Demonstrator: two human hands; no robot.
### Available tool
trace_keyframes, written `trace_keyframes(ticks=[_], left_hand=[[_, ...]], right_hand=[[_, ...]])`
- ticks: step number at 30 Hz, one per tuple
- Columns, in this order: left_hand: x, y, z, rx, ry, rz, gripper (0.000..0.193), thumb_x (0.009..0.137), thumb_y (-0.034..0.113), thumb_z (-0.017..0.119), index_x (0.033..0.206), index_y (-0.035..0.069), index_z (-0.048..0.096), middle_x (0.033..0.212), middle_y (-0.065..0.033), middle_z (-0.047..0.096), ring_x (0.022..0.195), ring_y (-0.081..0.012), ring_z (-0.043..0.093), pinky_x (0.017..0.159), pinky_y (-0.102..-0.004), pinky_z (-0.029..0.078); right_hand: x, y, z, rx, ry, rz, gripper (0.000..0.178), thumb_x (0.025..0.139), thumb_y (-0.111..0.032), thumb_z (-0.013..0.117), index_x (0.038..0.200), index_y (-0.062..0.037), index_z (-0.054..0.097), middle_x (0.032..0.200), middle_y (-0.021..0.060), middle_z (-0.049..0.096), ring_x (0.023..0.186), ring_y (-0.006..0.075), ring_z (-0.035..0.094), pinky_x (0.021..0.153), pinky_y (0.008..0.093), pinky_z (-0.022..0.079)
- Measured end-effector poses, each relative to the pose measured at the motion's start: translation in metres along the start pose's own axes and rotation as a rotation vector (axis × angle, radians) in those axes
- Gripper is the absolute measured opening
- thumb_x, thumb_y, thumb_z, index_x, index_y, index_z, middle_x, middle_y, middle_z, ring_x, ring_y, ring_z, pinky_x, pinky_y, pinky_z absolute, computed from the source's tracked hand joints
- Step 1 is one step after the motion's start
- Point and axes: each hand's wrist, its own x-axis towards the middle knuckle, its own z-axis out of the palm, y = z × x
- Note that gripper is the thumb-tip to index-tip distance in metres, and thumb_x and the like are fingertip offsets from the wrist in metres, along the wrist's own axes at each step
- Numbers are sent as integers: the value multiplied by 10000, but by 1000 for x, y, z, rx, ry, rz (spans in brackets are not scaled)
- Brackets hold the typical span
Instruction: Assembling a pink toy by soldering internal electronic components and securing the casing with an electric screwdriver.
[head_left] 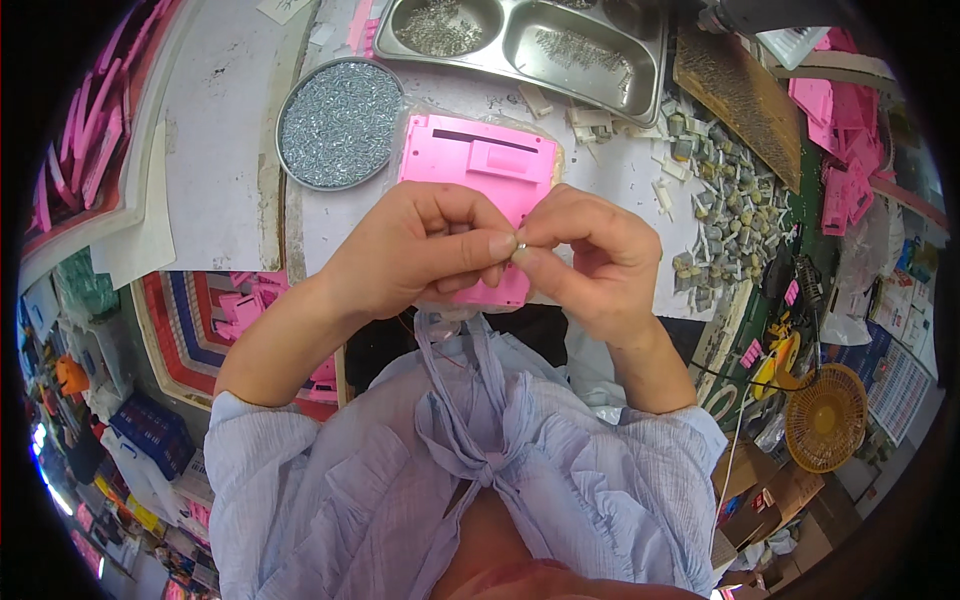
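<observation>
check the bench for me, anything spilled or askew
The heap of small grey-and-white parts lies loose on the bench, right of the pink panel, whereas the small metal pieces sit in a round tin. It looks untidy, though perhaps intended; nothing appears damaged.

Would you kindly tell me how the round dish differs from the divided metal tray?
The round dish is circular with one space, while the divided metal tray is angular with several compartments. The round dish is covered almost edge to edge, whereas the divided metal tray shows bare bottom. The round dish is smaller than the divided metal tray. Both hold small metallic-looking parts.
</observation>
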Motion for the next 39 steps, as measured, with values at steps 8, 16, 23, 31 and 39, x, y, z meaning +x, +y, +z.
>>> trace_keyframes(ticks=[8, 16, 23, 31, 39], left_hand=[[3, 0, -4, -203, 26, -26, 146, 1003, 147, 680, 1004, 2, 691, 818, -40, 675, 519, -13, 420, 410, -174, 275], [3, 6, -11, -189, -32, -63, 136, 998, 151, 684, 980, 16, 684, 817, -31, 648, 519, -6, 405, 412, -164, 263], [21, -1, -10, 917, 215, 567, 73, 954, 109, 657, 941, 42, 629, 836, -36, 616, 718, -156, 597, 598, -275, 453], [43, -6, -1, 1856, 54, 845, 153, 798, 133, 676, 938, 75, 650, 893, -59, 616, 834, -259, 629, 714, -373, 486], [35, 1, 2, 2002, 2, 807, 199, 796, 133, 690, 983, 66, 682, 920, -53, 644, 848, -246, 647, 733, -384, 507]], right_hand=[[8, 5, 11, 133, 94, 22, 115, 849, 45, 777, 951, -2, 751, 846, 31, 700, 700, 68, 568, 599, 224, 424], [12, 5, 3, 181, 5, 98, 104, 851, 42, 775, 940, 3, 736, 832, 2, 675, 689, 32, 538, 589, 202, 408], [19, 6, -37, 267, 102, 308, 97, 992, -98, 592, 923, -30, 600, 765, -18, 565, 666, 71, 519, 606, 227, 435], [15, 13, -73, -10, 102, 244, 109, 912, -38, 675, 986, 19, 731, 884, 63, 701, 734, 102, 613, 621, 246, 489], [28, 30, -65, -139, 93, 263, 152, 881, -121, 766, 938, 20, 772, 855, 36, 731, 727, 71, 613, 608, 237, 483]])
